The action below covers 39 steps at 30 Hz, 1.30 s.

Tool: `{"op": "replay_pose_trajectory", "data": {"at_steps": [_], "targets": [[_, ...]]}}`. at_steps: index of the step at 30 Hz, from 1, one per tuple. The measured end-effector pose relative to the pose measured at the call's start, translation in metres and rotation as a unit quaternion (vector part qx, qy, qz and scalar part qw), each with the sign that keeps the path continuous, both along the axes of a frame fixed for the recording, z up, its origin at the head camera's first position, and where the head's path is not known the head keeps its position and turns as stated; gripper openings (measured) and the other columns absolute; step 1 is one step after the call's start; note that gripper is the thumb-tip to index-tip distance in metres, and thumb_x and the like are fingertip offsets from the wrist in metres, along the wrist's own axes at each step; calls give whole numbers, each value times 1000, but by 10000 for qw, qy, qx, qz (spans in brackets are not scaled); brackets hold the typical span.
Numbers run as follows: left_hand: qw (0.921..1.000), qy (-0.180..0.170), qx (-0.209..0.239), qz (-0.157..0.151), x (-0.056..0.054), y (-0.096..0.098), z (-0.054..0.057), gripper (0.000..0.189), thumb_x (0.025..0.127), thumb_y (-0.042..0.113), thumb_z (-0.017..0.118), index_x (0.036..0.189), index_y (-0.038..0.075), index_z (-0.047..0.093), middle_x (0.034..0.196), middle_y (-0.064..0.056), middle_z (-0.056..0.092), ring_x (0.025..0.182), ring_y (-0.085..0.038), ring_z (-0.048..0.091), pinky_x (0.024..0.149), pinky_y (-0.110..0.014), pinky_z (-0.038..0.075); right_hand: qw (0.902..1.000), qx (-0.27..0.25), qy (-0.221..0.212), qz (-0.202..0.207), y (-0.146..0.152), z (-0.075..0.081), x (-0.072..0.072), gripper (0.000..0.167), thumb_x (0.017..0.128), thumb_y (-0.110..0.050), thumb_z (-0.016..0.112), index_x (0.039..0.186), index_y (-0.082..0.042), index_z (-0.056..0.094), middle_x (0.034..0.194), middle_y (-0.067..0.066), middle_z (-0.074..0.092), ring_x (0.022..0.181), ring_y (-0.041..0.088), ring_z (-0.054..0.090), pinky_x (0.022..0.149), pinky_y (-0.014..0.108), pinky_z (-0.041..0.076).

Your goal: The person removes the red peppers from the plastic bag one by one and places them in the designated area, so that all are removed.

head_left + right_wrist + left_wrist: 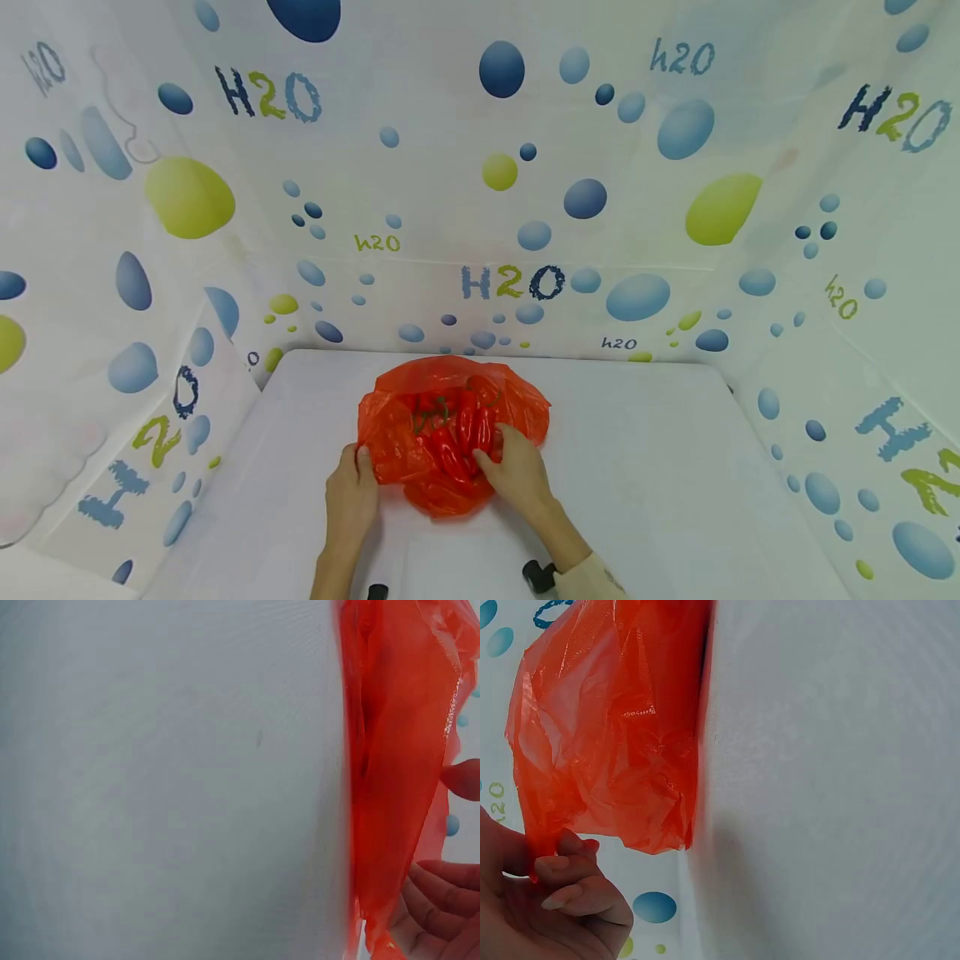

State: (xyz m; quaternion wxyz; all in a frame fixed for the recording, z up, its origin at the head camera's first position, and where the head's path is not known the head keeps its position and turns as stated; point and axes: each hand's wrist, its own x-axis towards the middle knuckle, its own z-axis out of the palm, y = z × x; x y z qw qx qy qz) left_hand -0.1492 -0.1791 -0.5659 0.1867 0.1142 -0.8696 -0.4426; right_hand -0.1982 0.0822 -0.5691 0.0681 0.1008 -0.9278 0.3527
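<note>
An open red plastic bag (390,454) lies on the table, its mouth spread wide. Inside, several long red peppers (447,454) with green stems show, glossy and heaped together. My left hand (352,485) pinches the bag's left edge between thumb and curled fingers; in the left wrist view this hand (574,900) holds a gathered corner of the plastic. At the bag's right side, my right hand (517,475) reaches in over the edge, thumb and forefinger around the lower end of a red pepper (486,427). The bag's wall partly hides those fingertips in the right wrist view.
The white table (637,467) extends on both sides of the bag. Behind it and at the sides hangs a white curtain (435,208) printed with blue and green drops. Dark wrist-camera pieces (538,575) sit by the forearms.
</note>
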Motion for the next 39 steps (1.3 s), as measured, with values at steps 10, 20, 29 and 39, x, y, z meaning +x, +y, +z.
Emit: {"op": "replay_pose_trajectory", "data": {"at_steps": [10, 20, 29, 39], "targets": [[9989, 270, 247, 285, -3, 1, -7, 34, 114, 26, 40, 105, 0, 61, 75, -9, 54, 75, -27, 52, 67, -36, 41, 9994, -183, -283, -111, -3, -4, -10, 46, 92, -30, 80, 123, 2, 66, 63, -10, 54, 52, 6, 51, 51, 23, 46], [9984, 237, 452, 235, -2, 1, -12, 37, 115, 28, 38, 98, 3, 59, 70, -4, 47, 70, -21, 47, 62, -30, 38, 9975, -282, -553, -332, -5, -10, -17, 37, 91, -33, 80, 109, -2, 71, 60, -9, 57, 53, 8, 53, 52, 25, 47], [9977, 342, 577, 137, -3, 1, -14, 36, 115, 27, 39, 98, 2, 58, 71, -4, 45, 70, -20, 45, 63, -29, 38, 9951, -536, -697, -442, -5, -9, -21, 28, 92, -33, 79, 94, -5, 73, 59, -7, 59, 55, 10, 57, 53, 27, 49], [9964, 575, 582, 209, -2, 2, -13, 33, 114, 22, 42, 95, 0, 57, 70, -3, 44, 69, -20, 44, 63, -30, 36, 9921, -859, -765, -501, -5, -7, -22, 30, 91, -26, 76, 69, -10, 64, 50, -6, 48, 48, 9, 47, 47, 25, 40]]}}
